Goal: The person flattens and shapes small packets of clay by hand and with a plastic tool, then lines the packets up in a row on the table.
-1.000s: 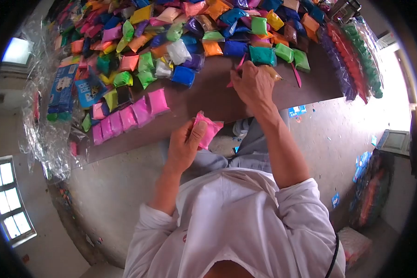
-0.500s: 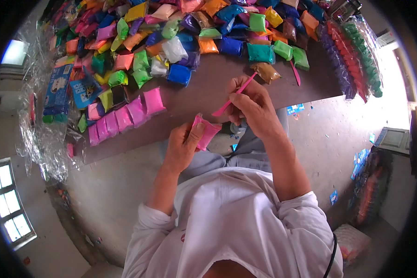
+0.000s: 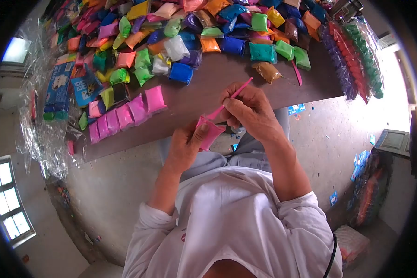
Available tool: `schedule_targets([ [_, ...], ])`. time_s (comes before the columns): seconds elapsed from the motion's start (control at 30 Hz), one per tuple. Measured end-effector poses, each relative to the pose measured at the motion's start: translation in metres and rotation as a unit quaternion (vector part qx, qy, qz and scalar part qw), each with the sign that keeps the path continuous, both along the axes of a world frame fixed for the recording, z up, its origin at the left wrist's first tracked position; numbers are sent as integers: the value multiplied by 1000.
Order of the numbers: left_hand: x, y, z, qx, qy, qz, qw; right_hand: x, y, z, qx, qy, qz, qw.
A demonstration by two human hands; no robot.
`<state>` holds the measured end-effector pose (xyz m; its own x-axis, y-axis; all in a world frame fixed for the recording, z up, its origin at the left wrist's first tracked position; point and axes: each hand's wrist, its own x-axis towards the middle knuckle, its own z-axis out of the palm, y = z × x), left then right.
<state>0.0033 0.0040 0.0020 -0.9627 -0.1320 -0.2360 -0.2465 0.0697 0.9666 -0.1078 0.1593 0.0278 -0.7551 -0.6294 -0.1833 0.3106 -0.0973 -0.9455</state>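
Observation:
My left hand [image 3: 184, 144] is closed around a small packet of pink modelling clay [image 3: 212, 135], its thumb pressed on the front. Above and to the right, my right hand [image 3: 254, 111] pinches a thin pink plastic modelling tool [image 3: 215, 113]. The tool slants down to the left, and its flat end meets the packet's upper edge; whether it is inside the packet I cannot tell. On the table to the left lies a row of joined pink and violet packets [image 3: 125, 116]. Beyond my right hand rest a brown packet [image 3: 267, 72] and a second pink tool [image 3: 296, 73].
Many coloured clay packets [image 3: 231, 45] are heaped over the far side of the brown table [image 3: 180, 99]. Clear plastic wrap [image 3: 37, 116] hangs at the left edge. Long bags of purple, red and green packets [image 3: 352, 55] droop over the right edge. Blue wrappers [image 3: 360, 164] litter the floor.
My right hand has moved slightly left and down, bringing the tool's flat end from beside the packet onto its upper edge. My left hand still holds the packet, now slightly turned.

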Motion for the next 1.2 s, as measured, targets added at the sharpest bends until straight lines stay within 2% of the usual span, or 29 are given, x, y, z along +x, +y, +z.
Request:
schedule_targets([
  [0.2,2,2,0,12,-18,4,1000,-1,0,-2,3,25,26,999],
  [0.27,3,3,-2,18,-20,9,1000,-4,2,-4,67,116,46,990],
  [0.43,4,1,-9,0,-15,28,1000,-18,6,-12,78,177,131,972],
  [0.47,5,-1,-11,-41,-6,14,999,-22,5,-14,68,195,157,966],
  [0.6,-2,-8,-11,-137,38,-33,989,-35,2,-15,79,147,190,968],
  [0.67,-9,-7,-4,-134,41,-39,989,-42,1,-16,84,49,220,971],
  [0.77,-14,-7,-3,-130,39,-47,990,-51,4,-16,60,79,261,960],
  [0.9,-15,-4,-11,-116,21,-33,993,-54,7,-14,59,92,262,959],
  [0.97,-14,-3,-14,-118,14,-38,992,-52,8,-13,73,36,263,961],
  [1.2,-17,0,0,-87,-8,-28,996,-50,9,-16,35,15,250,968],
])
